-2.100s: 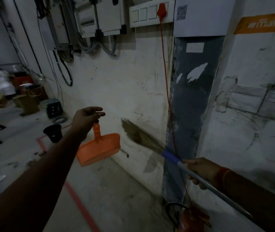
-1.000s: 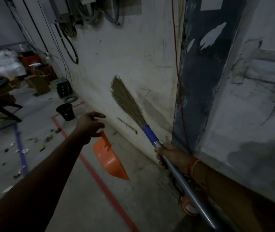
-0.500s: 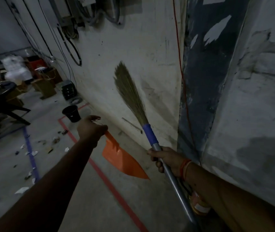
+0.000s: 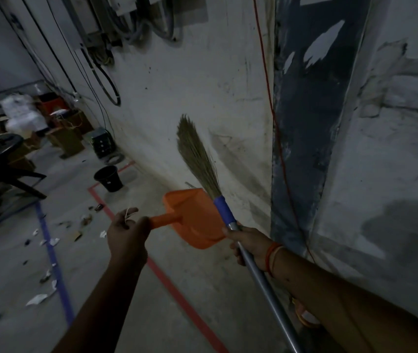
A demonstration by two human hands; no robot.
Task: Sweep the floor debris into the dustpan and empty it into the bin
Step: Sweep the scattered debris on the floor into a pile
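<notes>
Left grip [image 4: 126,231] round dustpan [image 4: 195,220] handle, fingers hidden.

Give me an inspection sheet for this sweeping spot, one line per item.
Surface: concrete floor with red and blue tape lines.
Job's things: orange dustpan and broom held up off the floor, bristles up; black bin by the wall.
Clutter: debris scattered around the blue line; boxes at the back.
Grippers: left hand grips the dustpan handle; right hand grips the broom pole.
Cables: red cable down the wall; black cables looped.
Surroundings: stained wall, dim light.
</notes>
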